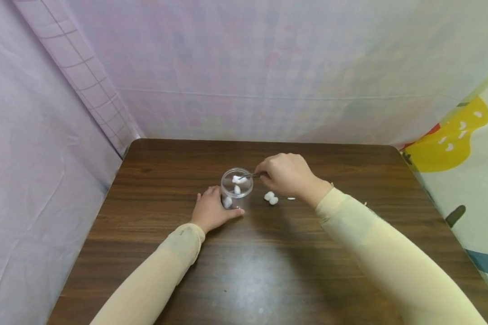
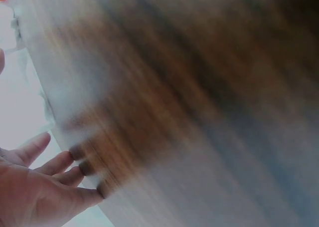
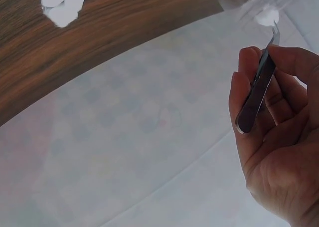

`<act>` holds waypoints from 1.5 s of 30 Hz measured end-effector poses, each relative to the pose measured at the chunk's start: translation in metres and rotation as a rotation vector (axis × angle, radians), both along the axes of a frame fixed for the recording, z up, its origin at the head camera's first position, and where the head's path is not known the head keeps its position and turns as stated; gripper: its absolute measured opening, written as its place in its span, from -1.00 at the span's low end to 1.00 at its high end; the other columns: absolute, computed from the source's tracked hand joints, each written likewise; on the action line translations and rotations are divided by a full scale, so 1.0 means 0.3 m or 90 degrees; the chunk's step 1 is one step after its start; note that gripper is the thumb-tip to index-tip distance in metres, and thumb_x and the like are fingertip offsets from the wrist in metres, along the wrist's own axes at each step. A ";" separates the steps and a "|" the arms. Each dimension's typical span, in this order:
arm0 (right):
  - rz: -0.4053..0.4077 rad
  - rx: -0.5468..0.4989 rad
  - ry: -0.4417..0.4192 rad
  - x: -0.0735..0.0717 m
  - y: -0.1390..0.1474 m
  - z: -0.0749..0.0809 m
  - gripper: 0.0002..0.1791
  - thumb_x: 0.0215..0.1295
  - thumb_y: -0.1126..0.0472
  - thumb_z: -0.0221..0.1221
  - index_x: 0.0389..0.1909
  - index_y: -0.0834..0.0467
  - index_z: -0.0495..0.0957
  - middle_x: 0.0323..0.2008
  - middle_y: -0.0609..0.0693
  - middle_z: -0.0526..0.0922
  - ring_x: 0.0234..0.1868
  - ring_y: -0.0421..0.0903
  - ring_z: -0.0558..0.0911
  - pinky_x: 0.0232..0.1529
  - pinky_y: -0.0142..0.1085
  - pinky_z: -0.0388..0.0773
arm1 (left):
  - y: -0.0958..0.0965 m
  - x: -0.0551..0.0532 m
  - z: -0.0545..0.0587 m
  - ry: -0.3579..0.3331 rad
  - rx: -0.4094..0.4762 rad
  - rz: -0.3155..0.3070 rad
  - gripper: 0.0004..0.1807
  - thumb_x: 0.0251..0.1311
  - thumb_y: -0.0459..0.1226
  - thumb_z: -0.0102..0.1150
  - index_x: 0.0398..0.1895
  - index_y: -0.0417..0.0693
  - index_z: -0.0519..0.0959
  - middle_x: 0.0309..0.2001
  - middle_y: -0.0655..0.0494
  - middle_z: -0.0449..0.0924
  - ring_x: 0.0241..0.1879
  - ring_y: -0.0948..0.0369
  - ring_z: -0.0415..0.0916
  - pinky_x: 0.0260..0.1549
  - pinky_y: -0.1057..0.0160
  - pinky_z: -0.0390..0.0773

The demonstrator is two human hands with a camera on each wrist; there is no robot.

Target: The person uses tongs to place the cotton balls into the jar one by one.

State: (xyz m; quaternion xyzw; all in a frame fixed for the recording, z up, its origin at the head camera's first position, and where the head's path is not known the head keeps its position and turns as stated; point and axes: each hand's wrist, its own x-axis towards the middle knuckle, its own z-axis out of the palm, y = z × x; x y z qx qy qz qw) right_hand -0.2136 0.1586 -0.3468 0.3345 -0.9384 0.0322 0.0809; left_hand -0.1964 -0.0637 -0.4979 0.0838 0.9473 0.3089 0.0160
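A clear round jar (image 1: 245,201) stands upright on the table with white cotton balls (image 1: 227,202) inside. My left hand (image 1: 214,208) holds the jar from its left and near sides, thumb in front. In the left wrist view the left hand (image 2: 45,187) shows spread fingers, and I cannot make out the jar there. My right hand (image 1: 286,174) pinches metal tweezers (image 3: 256,95) between thumb and fingers. Their tips hold a cotton ball (image 1: 239,179) at the jar's mouth; whether it is below the rim I cannot tell.
To the right of the jar, two cotton balls (image 1: 270,197) touch each other on the wooden table (image 1: 154,234). A small white scrap (image 1: 291,198) lies beyond them, near the right wrist. A patterned curtain (image 1: 268,81) hangs behind the far edge.
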 end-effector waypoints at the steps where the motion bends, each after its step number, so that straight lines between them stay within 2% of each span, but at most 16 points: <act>1: 0.002 0.000 -0.002 0.001 -0.003 -0.003 -0.77 0.21 0.19 0.24 -0.15 -0.02 0.77 -0.17 -0.17 0.74 -0.41 -0.13 0.64 -0.54 -0.10 0.58 | 0.001 0.001 0.001 -0.001 0.001 0.000 0.09 -0.16 0.34 0.44 0.38 -0.09 0.38 0.23 -0.04 0.47 0.31 0.02 0.31 0.39 -0.28 -0.03; 14: 0.017 0.039 -0.009 0.003 -0.014 -0.024 -0.77 0.14 0.23 0.25 -0.20 -0.03 0.77 -0.28 -0.20 0.73 -0.52 -0.15 0.57 -0.61 -0.12 0.55 | 0.007 0.004 0.002 -0.008 -0.007 0.000 0.09 -0.15 0.35 0.43 0.39 -0.10 0.37 0.24 -0.05 0.46 0.31 0.02 0.31 0.39 -0.27 -0.05; 31: 0.027 0.043 -0.005 -0.003 -0.017 -0.037 -0.85 0.12 0.24 0.26 -0.33 -0.03 0.75 -0.43 -0.23 0.66 -0.61 -0.20 0.47 -0.65 -0.18 0.50 | 0.006 0.007 0.004 -0.010 -0.002 -0.006 0.11 -0.13 0.34 0.42 0.42 -0.09 0.34 0.26 -0.04 0.44 0.33 0.02 0.29 0.39 -0.27 -0.07; 38: 0.014 0.039 -0.008 0.001 -0.005 -0.029 -0.79 0.15 0.22 0.26 -0.22 -0.05 0.77 -0.32 -0.22 0.72 -0.53 -0.19 0.55 -0.61 -0.15 0.54 | 0.005 0.006 0.003 -0.007 -0.001 -0.008 0.13 -0.15 0.36 0.42 0.42 -0.10 0.34 0.26 -0.04 0.45 0.33 0.02 0.30 0.40 -0.27 -0.07; 45: -0.027 0.008 -0.024 0.009 0.059 0.026 -0.77 0.24 0.15 0.26 -0.11 -0.04 0.75 -0.21 -0.17 0.74 -0.50 -0.19 0.56 -0.61 -0.18 0.48 | 0.000 0.011 0.017 -0.006 0.005 -0.009 0.09 -0.14 0.33 0.44 0.39 -0.10 0.36 0.25 -0.04 0.45 0.32 0.02 0.30 0.39 -0.28 -0.07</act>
